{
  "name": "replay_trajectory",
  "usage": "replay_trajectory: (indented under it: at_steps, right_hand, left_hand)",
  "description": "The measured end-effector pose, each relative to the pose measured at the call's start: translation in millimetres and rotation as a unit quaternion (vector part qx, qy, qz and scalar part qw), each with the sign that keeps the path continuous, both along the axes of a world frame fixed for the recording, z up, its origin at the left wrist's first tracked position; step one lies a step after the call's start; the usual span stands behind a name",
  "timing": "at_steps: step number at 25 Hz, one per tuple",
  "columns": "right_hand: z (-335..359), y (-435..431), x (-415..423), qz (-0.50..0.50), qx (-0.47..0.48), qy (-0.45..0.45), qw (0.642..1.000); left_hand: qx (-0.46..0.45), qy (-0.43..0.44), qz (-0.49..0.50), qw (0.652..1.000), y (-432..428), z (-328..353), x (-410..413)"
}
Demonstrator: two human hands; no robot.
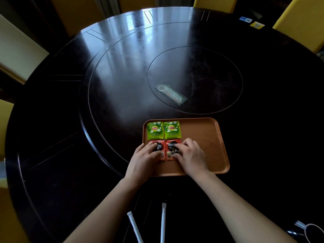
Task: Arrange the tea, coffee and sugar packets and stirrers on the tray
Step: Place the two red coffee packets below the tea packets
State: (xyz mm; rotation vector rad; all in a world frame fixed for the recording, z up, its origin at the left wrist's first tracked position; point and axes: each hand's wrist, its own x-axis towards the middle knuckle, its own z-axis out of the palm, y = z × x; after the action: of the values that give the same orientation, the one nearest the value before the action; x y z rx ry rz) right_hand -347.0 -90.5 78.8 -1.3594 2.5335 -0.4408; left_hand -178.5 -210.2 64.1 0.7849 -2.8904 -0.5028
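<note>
An orange-brown tray [206, 137] lies on the dark round table. Two green tea packets [155, 130] [172, 129] sit side by side in its far left corner. Just below them lie two red coffee packets [159, 149] [171, 148]. My left hand [144, 158] rests on the left coffee packet with its fingers laid over it. My right hand [191, 153] touches the right coffee packet at its right edge, thumb near the packet's lower corner. Two white wrapped stirrers [134, 227] [163, 223] lie on the table near me, between my forearms.
A flat clear-wrapped item [171, 94] lies in the table's centre disc. Blue and yellow cards [251, 22] sit at the far right rim. Yellow chairs [301, 21] surround the table. A cable with a metal plug [305, 227] lies at the bottom right.
</note>
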Motion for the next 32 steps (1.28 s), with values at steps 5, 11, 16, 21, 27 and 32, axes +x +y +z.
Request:
replay_trajectory:
  at_steps: [5, 11, 16, 21, 27, 32]
  right_hand:
    - [-3.2, 1.5, -2.1, -0.007, -0.017, -0.005, 1.000]
    - [-3.7, -0.2, -1.0, -0.012, -0.015, -0.006, 1.000]
    - [-2.5, -0.5, -0.4, -0.012, -0.016, -0.012, 1.000]
    - [-1.0, 1.6, -2.0, -0.012, -0.022, -0.021, 0.999]
    - [8.0, 23.1, -1.5, -0.016, -0.047, -0.030, 0.998]
    - [17.9, 64.7, 8.4, -0.023, -0.070, -0.040, 0.996]
  left_hand:
    - [-0.012, 0.013, 0.011, 1.000, 2.2, 2.9, 3.6]
    - [-0.026, 0.006, 0.013, 1.000, 3.3, 5.5, 0.6]
    - [-0.025, 0.021, 0.018, 0.999, 2.0, 1.1, 3.4]
    - [-0.017, 0.015, 0.029, 0.999, 0.8, -0.1, 3.6]
    - [-0.008, 0.041, 0.025, 0.999, 12.3, 8.1, 11.1]
    - [-0.008, 0.069, -0.004, 0.998, 40.9, 11.6, 28.4]
